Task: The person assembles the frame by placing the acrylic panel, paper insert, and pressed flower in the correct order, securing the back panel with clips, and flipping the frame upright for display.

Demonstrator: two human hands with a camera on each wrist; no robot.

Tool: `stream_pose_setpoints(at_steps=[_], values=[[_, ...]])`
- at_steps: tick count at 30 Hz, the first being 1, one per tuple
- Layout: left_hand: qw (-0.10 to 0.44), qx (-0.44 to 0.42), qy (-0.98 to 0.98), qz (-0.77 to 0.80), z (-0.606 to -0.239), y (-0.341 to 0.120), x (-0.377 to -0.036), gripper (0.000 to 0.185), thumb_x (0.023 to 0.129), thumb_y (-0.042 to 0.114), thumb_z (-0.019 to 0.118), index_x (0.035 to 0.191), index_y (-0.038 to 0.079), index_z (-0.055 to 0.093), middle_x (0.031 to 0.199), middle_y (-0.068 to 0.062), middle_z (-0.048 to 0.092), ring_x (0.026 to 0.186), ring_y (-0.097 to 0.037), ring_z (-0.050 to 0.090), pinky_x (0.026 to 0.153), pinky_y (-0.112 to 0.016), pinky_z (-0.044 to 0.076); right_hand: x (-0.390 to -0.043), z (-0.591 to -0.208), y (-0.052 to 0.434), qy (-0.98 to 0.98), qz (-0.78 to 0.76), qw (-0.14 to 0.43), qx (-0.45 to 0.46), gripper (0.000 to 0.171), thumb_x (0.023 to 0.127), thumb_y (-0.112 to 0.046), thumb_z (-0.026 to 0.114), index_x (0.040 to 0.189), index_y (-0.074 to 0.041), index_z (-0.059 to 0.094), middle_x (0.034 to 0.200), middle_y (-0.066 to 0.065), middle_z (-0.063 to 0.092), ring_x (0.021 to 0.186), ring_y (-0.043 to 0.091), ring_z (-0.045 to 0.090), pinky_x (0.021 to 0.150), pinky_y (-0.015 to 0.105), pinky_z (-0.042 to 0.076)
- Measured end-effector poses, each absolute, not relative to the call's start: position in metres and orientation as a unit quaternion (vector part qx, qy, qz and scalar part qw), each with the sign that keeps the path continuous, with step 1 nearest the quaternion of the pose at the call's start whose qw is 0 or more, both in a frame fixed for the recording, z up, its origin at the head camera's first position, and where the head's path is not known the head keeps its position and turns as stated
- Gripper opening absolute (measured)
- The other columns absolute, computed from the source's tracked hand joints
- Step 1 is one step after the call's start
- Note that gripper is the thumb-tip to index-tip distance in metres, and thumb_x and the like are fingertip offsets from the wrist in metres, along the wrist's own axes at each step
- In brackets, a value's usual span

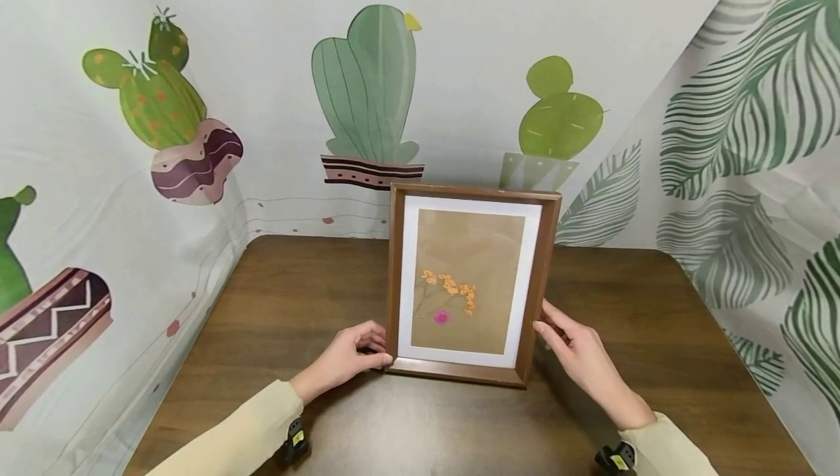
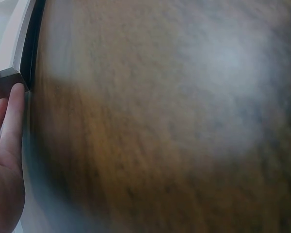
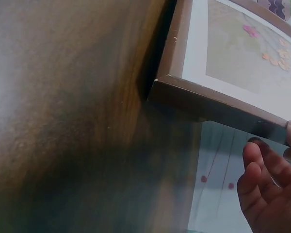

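Picture frame [image 1: 471, 283] stands upright on table [image 1: 656, 315], left hand [image 1: 344, 359] and right hand [image 1: 577, 356] pinching its lower side edges; looks stiff, light, probably glass-fronted, best held by the wood sides.

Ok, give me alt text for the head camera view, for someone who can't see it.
A person's left hand and right hand hold a brown picture frame standing on a dark wooden table, one hand at each lower side. It shows pressed orange and pink flowers; cactus-print fabric hangs behind.
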State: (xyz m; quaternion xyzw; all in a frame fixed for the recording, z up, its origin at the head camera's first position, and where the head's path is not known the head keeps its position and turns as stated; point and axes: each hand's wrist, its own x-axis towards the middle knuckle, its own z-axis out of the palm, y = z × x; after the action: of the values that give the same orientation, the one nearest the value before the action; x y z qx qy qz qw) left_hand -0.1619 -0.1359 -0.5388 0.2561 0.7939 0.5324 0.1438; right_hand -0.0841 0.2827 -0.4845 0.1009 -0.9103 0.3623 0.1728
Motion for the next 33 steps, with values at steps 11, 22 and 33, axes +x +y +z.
stream_pose_setpoints(at_steps=[11, 22, 33], values=[[0.12, 0.249, 0.806, 0.523, -0.539, -0.139, -0.161, 0.03, 0.091, 0.014, 0.082, 0.112, 0.001, 0.065, 0.104, -0.011, 0.073, 0.095, -0.02, 0.072, 0.08, -0.027, 0.061, -0.096, -0.487, 0.277, -0.907, 0.381, 0.157, 0.091, 0.044, 0.101, -0.01, 0.069, 0.14, 0.006, 0.06, 0.09, 0.013, 0.074, 0.064, 0.02, 0.067, 0.051, 0.025, 0.048], [0.116, 0.231, 0.806, 0.532, -0.54, -0.14, -0.159, 0.032, 0.093, 0.012, 0.08, 0.116, -0.001, 0.064, 0.106, -0.014, 0.072, 0.097, -0.024, 0.072, 0.077, -0.027, 0.063, -0.102, -0.491, 0.273, -0.907, 0.388, 0.146, 0.077, 0.044, 0.102, -0.013, 0.068, 0.141, 0.006, 0.06, 0.09, 0.014, 0.074, 0.063, 0.022, 0.067, 0.052, 0.025, 0.047], [0.126, 0.225, 0.79, 0.556, -0.537, -0.138, -0.158, 0.03, 0.095, 0.008, 0.077, 0.119, -0.003, 0.061, 0.108, -0.017, 0.071, 0.098, -0.029, 0.071, 0.072, -0.028, 0.064, -0.102, -0.494, 0.272, -0.903, 0.398, 0.145, 0.078, 0.041, 0.101, -0.011, 0.07, 0.138, 0.004, 0.062, 0.076, 0.008, 0.063, 0.051, 0.005, 0.052, 0.052, 0.025, 0.048]])
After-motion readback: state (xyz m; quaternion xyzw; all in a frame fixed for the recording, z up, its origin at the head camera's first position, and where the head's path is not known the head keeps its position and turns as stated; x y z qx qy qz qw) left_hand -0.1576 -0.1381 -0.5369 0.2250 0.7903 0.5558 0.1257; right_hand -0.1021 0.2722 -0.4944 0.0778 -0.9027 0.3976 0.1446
